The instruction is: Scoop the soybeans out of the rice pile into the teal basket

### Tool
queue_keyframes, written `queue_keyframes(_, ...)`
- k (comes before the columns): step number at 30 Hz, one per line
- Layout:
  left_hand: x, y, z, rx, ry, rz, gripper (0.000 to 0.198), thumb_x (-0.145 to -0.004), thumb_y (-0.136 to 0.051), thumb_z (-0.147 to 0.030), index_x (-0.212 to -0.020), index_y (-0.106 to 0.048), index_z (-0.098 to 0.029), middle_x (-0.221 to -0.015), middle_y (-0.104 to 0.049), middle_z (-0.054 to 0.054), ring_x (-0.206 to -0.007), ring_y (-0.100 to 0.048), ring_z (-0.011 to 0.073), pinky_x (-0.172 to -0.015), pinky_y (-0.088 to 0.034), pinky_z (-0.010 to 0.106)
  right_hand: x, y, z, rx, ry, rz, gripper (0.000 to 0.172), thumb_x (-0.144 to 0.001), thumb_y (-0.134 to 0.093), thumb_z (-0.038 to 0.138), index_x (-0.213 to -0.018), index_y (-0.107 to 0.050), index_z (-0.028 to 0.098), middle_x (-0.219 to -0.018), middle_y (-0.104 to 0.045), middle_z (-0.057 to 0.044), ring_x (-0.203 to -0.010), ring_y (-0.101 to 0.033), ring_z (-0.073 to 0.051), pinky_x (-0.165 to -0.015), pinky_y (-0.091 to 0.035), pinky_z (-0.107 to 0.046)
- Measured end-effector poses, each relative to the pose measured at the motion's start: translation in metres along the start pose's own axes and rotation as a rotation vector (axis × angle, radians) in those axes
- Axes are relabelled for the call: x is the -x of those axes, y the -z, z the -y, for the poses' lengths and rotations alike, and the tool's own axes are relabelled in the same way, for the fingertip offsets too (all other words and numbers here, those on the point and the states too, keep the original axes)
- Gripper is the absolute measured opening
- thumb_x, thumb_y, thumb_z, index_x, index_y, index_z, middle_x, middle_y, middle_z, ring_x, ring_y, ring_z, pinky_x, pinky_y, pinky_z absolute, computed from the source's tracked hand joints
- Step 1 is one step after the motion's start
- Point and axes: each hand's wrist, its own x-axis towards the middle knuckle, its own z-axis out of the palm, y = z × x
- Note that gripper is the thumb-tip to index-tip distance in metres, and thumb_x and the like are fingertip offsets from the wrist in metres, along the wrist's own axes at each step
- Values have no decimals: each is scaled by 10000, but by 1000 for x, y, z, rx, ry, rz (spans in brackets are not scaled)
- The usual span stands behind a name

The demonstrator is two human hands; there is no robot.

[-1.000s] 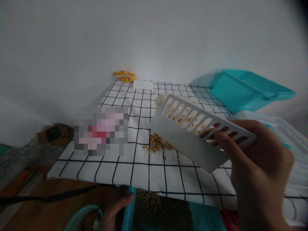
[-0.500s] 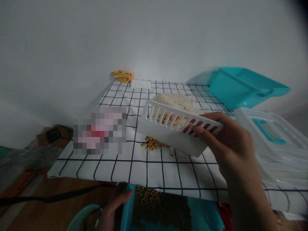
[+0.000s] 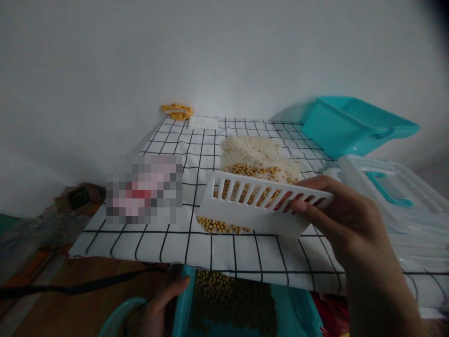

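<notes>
My right hand (image 3: 336, 210) grips one end of a white slotted plastic basket (image 3: 245, 213), tilted on its side on the table. Yellow soybeans (image 3: 219, 226) lie along its near edge. Behind it, more soybeans are mixed at the front of a pile of white rice (image 3: 252, 150). Below the table edge, my left hand (image 3: 168, 292) holds the left rim of a teal bin (image 3: 187, 285). Inside that bin are soybeans and a layer of small dark green beans or grains (image 3: 238, 302).
A checked cloth (image 3: 168, 243) covers the table. An empty-looking teal bin (image 3: 358, 126) leans at the back right, near a clear lid (image 3: 393, 192) with a teal handle. A yellow cloth (image 3: 177, 111) lies at the far left corner. A round teal bucket (image 3: 122, 316) stands on the floor.
My right hand has brought the basket lower and nearer to me. Soybeans have shifted toward the table's front edge with it. My left hand stays at the bin's rim.
</notes>
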Motion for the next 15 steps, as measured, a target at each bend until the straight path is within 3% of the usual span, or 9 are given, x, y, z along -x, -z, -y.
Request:
queue_keyframes(3,1,1,0,22,11,15,325,-616,-824,-296,-935,-801,-242,-1026,-851,28,-1198,-682,395,-936,-599,485,5,5,-2,3,-14,-19,33,-891,-732,354,-879,-727,324,-784,-693,58,-661,-627,-100,-560,-465,-176)
queue_keyframes(8,3,2,2,-10,-84,-3,256,-628,-841,-270,-879,-796,-296,-1087,-839,-23,-1360,-551,368,-1041,-547,464,14,11,-3,6,-59,-120,69,-865,-755,383,-897,-729,327,-808,-700,53,-669,-623,-108,-538,-464,-178)
queue_keyframes(15,-10,21,10,-52,52,-54,266,-602,-857,-435,-830,-781,-323,-1159,-818,23,-1396,-481,450,-1026,-553,548,25,19,-5,64,-161,-191,176,-823,-776,442,-916,-726,301,-856,-726,5,-683,-651,-166,-488,-445,-231)
